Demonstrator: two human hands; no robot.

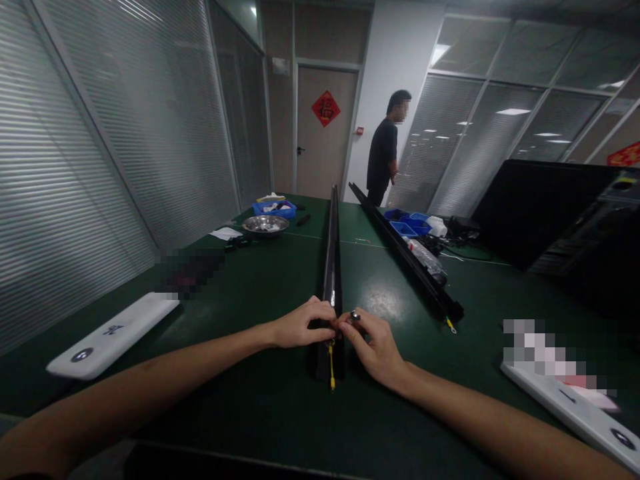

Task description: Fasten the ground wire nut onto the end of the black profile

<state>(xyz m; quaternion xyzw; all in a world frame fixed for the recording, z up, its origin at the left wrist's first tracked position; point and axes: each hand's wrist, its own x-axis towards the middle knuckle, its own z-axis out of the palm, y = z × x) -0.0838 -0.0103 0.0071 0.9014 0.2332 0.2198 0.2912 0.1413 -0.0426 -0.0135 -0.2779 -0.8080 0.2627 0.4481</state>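
Observation:
A long black rail (330,267) lies lengthwise on the green table, its near end between my hands. A short yellow wire (332,367) with a terminal at its tip hangs out of that end. My left hand (304,324) is closed over the rail from the left, thumb and fingers pinched at its top. From the right, my right hand (374,343) meets it, also closed in a pinch. A small shiny metal piece (354,315) shows at its index finger; whether it is held or worn I cannot tell. What lies between the fingertips is hidden.
A second black rail (410,253) with a yellow lead lies to the right. Blue bins (405,228) and a plastic bottle (427,260) are beside it. A metal bowl (265,225) and blue tray (274,209) stand far left. White devices (115,337) flank my arms. A person (383,157) stands beyond the table.

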